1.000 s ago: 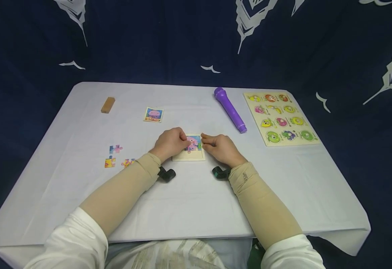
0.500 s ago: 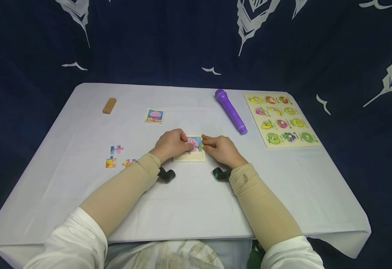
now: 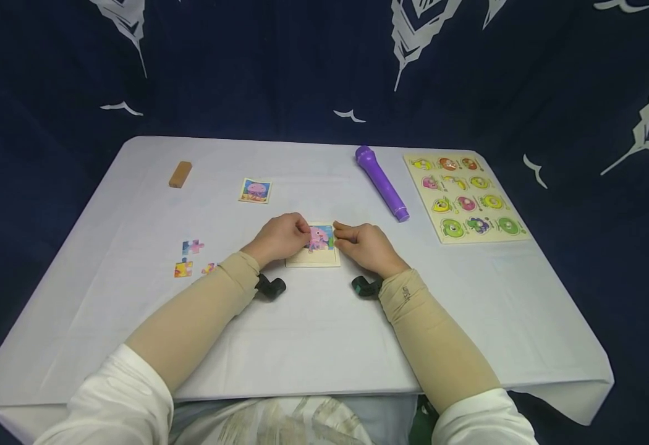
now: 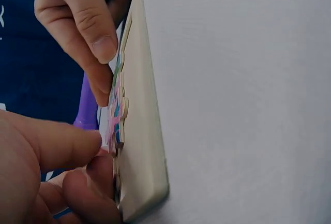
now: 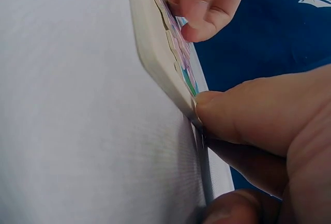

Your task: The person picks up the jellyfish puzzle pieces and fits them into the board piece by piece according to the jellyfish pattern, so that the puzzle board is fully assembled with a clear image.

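A small wooden jigsaw board (image 3: 313, 261) lies at mid-table, its tray partly filled with joined pieces of a pink cartoon picture (image 3: 320, 237). My left hand (image 3: 281, 238) is at the board's left side. In the left wrist view its thumb (image 4: 77, 144) is lifted off the pieces, while the bent fingers (image 4: 90, 193) touch the board's edge area; no loose piece shows between them. At the far right corner, my right hand (image 3: 370, 246) grips the board's edge, its thumb (image 5: 222, 113) against the rim. The right fingers are partly hidden.
Loose puzzle pieces (image 3: 183, 268) lie to the left, one partly behind the left sleeve. Farther back are a small picture card (image 3: 255, 191), a wooden block (image 3: 180, 174) and a purple microphone-shaped stick (image 3: 382, 183). A fruit puzzle board (image 3: 466, 196) lies at the right.
The left thumb has drawn back leftward off the pink picture pieces, uncovering more of them, and the left forearm has shifted slightly left. My right hand keeps its hold on the board's edge.
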`<state>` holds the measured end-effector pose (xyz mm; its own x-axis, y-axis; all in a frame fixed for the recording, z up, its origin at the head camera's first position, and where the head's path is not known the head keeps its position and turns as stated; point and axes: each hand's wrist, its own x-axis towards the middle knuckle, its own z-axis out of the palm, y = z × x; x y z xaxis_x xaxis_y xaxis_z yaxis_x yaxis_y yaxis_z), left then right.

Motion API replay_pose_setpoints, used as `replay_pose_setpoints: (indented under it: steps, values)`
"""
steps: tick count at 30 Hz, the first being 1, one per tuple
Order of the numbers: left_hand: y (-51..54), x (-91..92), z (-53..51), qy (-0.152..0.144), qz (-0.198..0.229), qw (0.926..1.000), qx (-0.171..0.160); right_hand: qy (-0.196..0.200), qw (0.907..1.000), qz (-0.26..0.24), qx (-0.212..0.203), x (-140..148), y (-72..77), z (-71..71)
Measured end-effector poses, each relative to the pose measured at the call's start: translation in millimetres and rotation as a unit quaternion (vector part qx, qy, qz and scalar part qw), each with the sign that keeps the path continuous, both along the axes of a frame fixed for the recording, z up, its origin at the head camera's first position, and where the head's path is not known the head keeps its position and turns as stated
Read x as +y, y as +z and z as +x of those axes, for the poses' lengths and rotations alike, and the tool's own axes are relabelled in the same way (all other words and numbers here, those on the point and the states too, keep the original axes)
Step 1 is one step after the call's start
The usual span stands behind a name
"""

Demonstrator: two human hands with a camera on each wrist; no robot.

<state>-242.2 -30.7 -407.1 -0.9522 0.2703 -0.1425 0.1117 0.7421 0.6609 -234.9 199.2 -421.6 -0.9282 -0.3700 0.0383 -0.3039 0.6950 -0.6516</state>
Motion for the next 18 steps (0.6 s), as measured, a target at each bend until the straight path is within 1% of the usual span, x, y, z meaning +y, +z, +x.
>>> replay_pose_setpoints:
  steps: [3, 8, 18]
  values:
    - [-0.2, -0.9, 0.1, 0.002, 0.003, 1.0, -0.001, 0.0, 1.0, -0.001, -0.004, -0.2, 0.1, -0.1]
    - [-2.1, 0.6, 1.1, 0.004, -0.011, 0.9998, 0.015, 0.001, 1.0, -0.002, -0.005, -0.5, 0.2, -0.1]
    - [-2.6, 1.9, 1.9, 0.004, -0.018, 0.9993, 0.033, -0.005, 1.0, 0.001, -0.006, -0.3, -0.4, -0.1]
